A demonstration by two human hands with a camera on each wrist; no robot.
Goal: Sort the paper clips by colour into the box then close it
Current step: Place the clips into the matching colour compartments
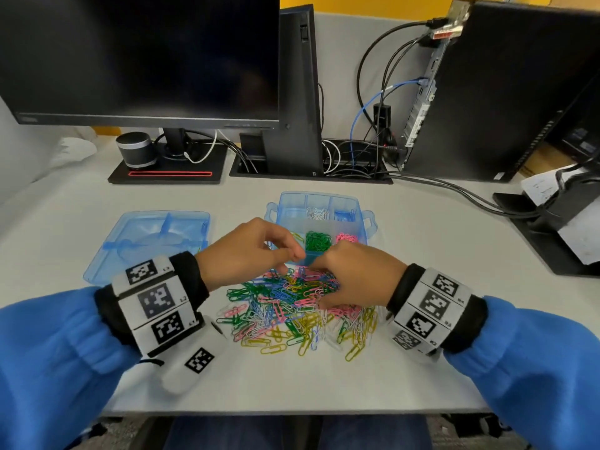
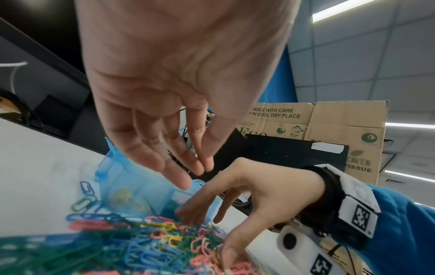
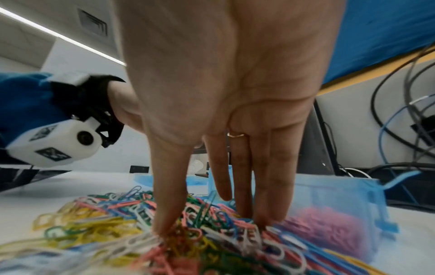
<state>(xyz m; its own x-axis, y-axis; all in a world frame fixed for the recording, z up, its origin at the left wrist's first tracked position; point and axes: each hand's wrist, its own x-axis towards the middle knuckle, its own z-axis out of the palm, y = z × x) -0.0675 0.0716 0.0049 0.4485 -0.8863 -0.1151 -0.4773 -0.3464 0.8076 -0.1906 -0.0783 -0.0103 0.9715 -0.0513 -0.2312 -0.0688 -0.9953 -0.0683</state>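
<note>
Your right hand [image 1: 357,274] has its fingers [image 3: 273,186] straight, digging into the paper clips [image 1: 292,313]; your left hand [image 1: 250,251] hovers, thumb touching fingertip, beside the box [image 1: 363,222].

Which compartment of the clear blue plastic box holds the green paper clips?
The near middle compartment of the clear blue plastic box, just beyond the left hand. Pink clips fill the one to its right; white and blue sit behind.

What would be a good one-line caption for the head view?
Both hands, left and right, work over a mixed pile of paper clips before an open, partly sorted box.
</note>
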